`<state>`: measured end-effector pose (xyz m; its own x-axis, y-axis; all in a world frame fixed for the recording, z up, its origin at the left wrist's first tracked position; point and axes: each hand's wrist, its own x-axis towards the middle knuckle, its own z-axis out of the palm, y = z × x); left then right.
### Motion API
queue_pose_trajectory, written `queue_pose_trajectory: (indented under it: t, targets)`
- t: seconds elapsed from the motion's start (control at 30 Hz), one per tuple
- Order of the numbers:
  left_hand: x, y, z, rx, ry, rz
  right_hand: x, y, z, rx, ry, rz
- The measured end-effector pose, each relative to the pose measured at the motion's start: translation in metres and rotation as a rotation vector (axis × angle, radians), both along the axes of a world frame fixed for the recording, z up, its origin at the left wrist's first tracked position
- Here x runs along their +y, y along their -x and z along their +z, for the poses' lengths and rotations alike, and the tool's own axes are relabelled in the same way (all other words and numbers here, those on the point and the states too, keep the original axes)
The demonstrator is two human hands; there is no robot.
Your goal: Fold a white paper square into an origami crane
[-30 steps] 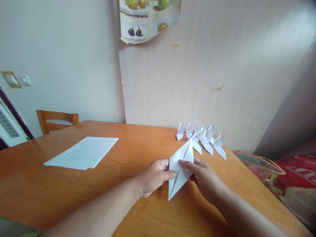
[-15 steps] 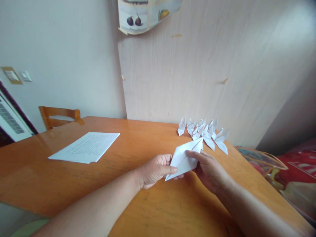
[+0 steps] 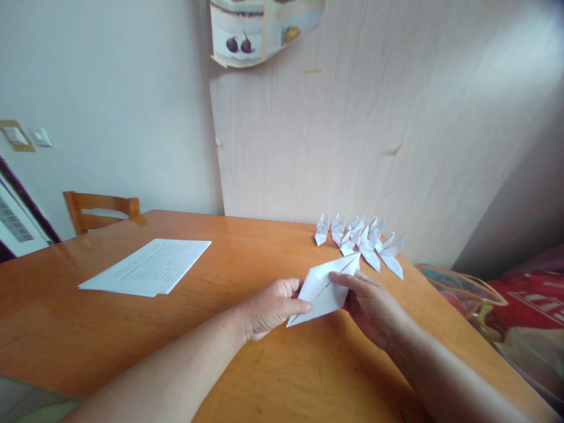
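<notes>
A folded sheet of white paper [image 3: 324,292], shaped like a long diamond with a line of print along its middle, is held above the table between both hands. My left hand [image 3: 275,306] pinches its lower left part, thumb on top and fingers underneath. On its right side my right hand [image 3: 372,305] grips it, the thumb lying flat near the centre line and the other fingers behind. Just beyond the paper, several folded paper cranes [image 3: 369,249] stand grouped together.
A stack of printed sheets [image 3: 147,267] lies on the left of the wooden table [image 3: 198,341]. Behind it is a wooden chair [image 3: 103,205]. A panelled wall [image 3: 299,147] rises at the table's far edge. Red bags [image 3: 529,302] sit beyond the right edge.
The view has shifted slightly, so things sit a little lower and further left. Both hands keep hold of the folded paper, which has hardly changed in shape.
</notes>
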<state>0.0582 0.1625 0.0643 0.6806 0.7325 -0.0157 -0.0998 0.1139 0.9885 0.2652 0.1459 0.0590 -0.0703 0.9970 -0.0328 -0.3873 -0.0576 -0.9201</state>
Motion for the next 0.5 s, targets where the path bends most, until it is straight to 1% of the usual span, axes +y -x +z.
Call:
queue_pose_trajectory:
  t: [0.13,0.3,0.5]
  targets:
    - [0.0000,0.0000,0.0014,-0.051,0.005,-0.015,-0.0043,0.0048,0.0025,-0.030,-0.012,0.054]
    - [0.0007,0.0017,0.0027,-0.020,0.020,0.002,-0.0051,0.0048,0.0034,-0.078,-0.030,0.035]
    - [0.0017,0.0025,0.0073,0.050,-0.109,0.113,-0.0047,0.0005,0.0045,-0.144,-0.076,0.002]
